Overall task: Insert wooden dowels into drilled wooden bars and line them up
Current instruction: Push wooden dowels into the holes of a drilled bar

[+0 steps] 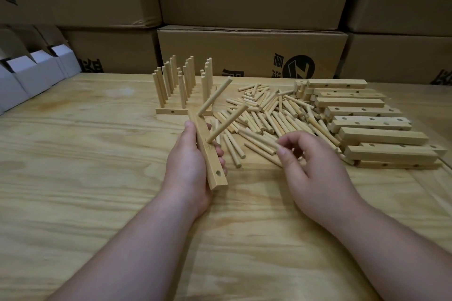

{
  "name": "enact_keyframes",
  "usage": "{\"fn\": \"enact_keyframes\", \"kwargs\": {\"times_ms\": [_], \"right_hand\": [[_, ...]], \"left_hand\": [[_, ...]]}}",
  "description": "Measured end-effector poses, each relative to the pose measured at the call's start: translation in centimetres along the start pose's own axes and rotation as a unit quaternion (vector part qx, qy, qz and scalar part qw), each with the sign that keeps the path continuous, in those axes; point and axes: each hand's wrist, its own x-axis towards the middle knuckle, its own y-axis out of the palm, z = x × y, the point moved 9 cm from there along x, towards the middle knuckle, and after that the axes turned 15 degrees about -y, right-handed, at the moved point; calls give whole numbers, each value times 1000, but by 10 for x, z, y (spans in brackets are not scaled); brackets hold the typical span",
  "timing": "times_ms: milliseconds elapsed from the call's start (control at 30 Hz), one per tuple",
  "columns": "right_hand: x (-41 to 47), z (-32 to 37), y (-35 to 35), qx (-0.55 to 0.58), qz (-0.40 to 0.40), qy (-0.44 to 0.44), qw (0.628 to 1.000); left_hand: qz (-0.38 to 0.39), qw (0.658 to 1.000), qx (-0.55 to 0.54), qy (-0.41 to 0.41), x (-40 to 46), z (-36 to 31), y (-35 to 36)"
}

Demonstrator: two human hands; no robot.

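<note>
My left hand [189, 166] grips a drilled wooden bar [211, 161], held tilted above the table. Two dowels stand out of the bar: the far dowel [215, 96] and the near dowel [227, 123]. One empty hole shows near the bar's lower end. My right hand [310, 171] hovers at the near edge of the loose dowel pile [266, 115], fingers loosely curled, thumb and forefinger close together; nothing visibly sits between them. Finished bars with upright dowels [183, 83] stand in rows behind the left hand. A stack of empty drilled bars [362, 124] lies at the right.
The wooden tabletop [97, 178] spreads wide in front and to the left. White open cartons [29, 76] line the far left edge. Stacked brown cardboard boxes [252, 51] form a wall behind the table.
</note>
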Motion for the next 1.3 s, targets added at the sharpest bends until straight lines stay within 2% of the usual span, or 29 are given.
{"fn": "enact_keyframes", "kwargs": {"times_ms": [133,267,567,867,1133,1300], "right_hand": [[-3,29,17,44,76,-116,989],[-5,30,25,79,112,-123,983],[-5,29,17,132,71,-101,983],[-4,44,3,119,26,-160,980],[-4,53,1,106,26,-191,976],[-7,58,10,110,63,-202,971]], "left_hand": [[-5,1000,-13,6,0,-1,-1],[-6,999,-48,-5,1,-1,-4],[-2,999,-48,-2,2,-2,-2],[-7,998,45,44,0,-4,3],[2,993,87,82,-5,-6,9],[18,991,89,95,-8,-6,11]]}}
